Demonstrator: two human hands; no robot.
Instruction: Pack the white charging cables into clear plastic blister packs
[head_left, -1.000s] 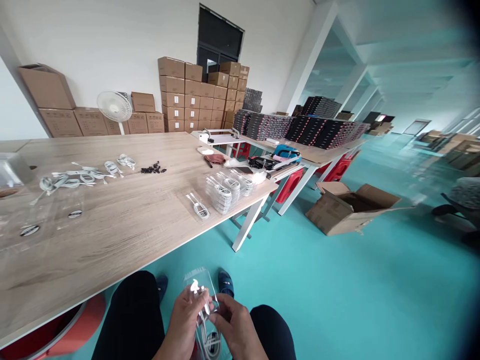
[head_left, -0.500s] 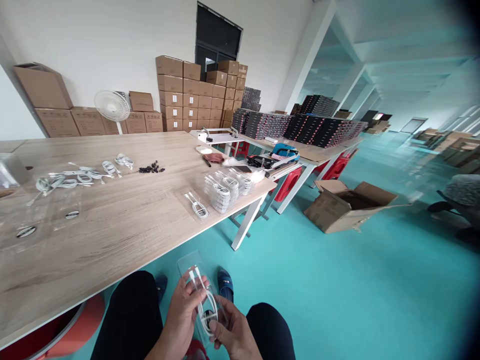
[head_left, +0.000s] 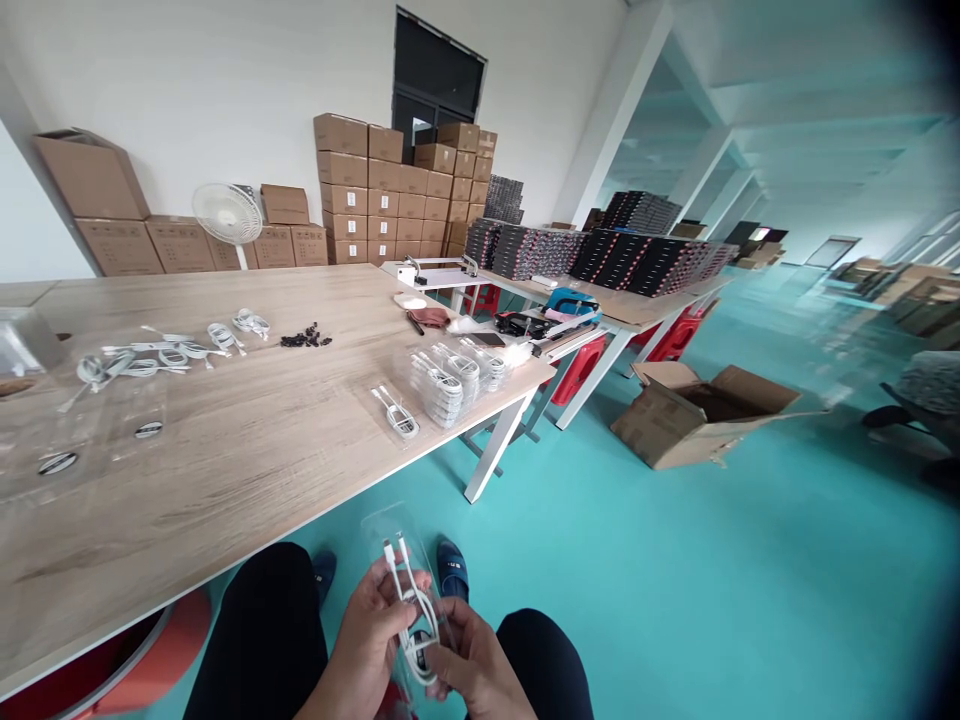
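A coiled white charging cable (head_left: 406,578) lies in a clear plastic blister tray (head_left: 381,522), held over my lap. My left hand (head_left: 369,622) grips the tray's left side, its thumb across the cable below the two plugs. From the right, my right hand (head_left: 480,655) has its fingers round the tray's lower part and its thumb pressed near the coil's bottom. A dark oval label shows within the coil. On the table (head_left: 262,450), one packed cable (head_left: 396,412) lies beside stacked packed cables (head_left: 442,385).
Loose white cables (head_left: 169,350), small black pieces (head_left: 306,336) and clear trays with dark oval labels (head_left: 148,429) lie on the table. An orange-red bin (head_left: 169,655) stands beneath its edge. An open carton (head_left: 660,430) sits on the floor at right. Cartons (head_left: 345,168) line the wall.
The cable's plugs now stand farther out from the tray, and my left thumb has shifted onto the cable. Both hands still hold the tray in nearly the same place.
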